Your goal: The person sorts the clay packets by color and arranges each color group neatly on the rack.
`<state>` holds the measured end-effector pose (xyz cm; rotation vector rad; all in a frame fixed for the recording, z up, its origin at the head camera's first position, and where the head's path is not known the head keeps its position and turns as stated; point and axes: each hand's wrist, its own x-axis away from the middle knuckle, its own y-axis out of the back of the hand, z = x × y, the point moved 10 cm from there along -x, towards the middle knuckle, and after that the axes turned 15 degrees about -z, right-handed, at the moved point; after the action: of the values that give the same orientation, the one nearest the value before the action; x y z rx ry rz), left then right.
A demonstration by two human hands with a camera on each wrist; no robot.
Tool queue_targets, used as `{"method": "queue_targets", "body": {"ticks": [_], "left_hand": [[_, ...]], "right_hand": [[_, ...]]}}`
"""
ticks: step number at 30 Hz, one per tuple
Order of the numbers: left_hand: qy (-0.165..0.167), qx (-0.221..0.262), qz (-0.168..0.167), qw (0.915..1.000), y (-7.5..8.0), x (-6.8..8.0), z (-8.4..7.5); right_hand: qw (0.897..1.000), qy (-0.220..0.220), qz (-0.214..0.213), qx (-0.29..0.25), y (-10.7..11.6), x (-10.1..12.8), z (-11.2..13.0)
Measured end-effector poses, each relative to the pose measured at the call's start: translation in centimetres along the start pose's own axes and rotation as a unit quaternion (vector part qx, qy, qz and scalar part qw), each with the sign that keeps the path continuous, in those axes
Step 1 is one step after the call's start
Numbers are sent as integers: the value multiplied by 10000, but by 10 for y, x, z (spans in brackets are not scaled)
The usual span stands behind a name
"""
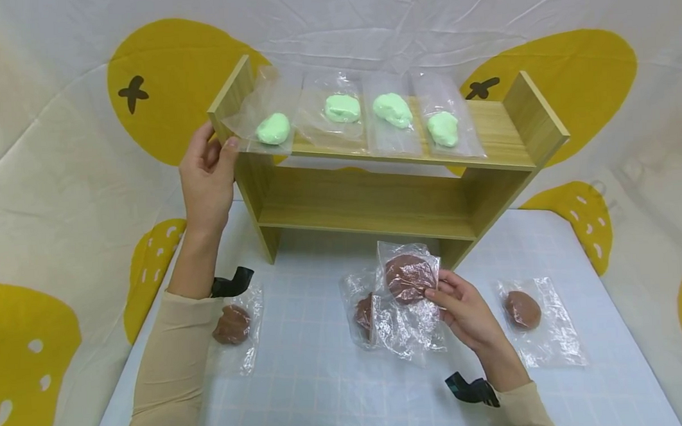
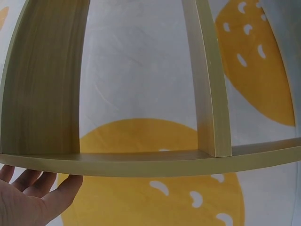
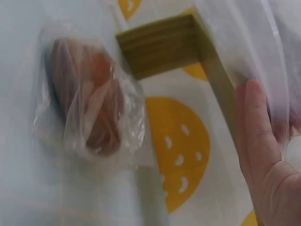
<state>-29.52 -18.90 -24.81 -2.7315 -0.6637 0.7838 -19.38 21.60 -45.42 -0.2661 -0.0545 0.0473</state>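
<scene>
My left hand [image 1: 208, 178] rests its fingertips against the outer left side of a wooden two-tier shelf [image 1: 371, 227]. In the left wrist view, its fingers [image 2: 61, 193] touch the side board from outside. Raised in front of the shelf, my right hand [image 1: 464, 306] pinches a clear plastic bag holding a flattened brown clay-like lump [image 1: 408, 277], thumb in front and fingers behind. In the right wrist view the fingers [image 3: 256, 117] lie straight along the bag [image 3: 263, 28]. Behind it in the head view, another bagged brown lump [image 1: 362, 313] is partly covered.
Several bagged pale green lumps [image 1: 393, 110] line the top tier, with bare board [image 1: 495, 131] at its right end. On the pale checked tablecloth [image 1: 321, 394] lie a bagged brown lump [image 1: 233, 325] at left, beside my left forearm, and another [image 1: 522, 309] at right.
</scene>
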Motion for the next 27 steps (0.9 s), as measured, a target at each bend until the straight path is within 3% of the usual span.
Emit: {"method": "queue_targets", "body": {"ticks": [11, 21, 27], "left_hand": [[-74, 9, -42, 10000, 1, -1, -1], [-84, -42, -13, 10000, 2, -1, 0], [-86, -89, 17, 9999, 1, -1, 1]], "right_hand": [[9983, 120, 551, -131, -49, -7, 8], [9991, -136, 372, -162, -80, -27, 5], [9980, -274, 313, -467, -107, -43, 2]]}}
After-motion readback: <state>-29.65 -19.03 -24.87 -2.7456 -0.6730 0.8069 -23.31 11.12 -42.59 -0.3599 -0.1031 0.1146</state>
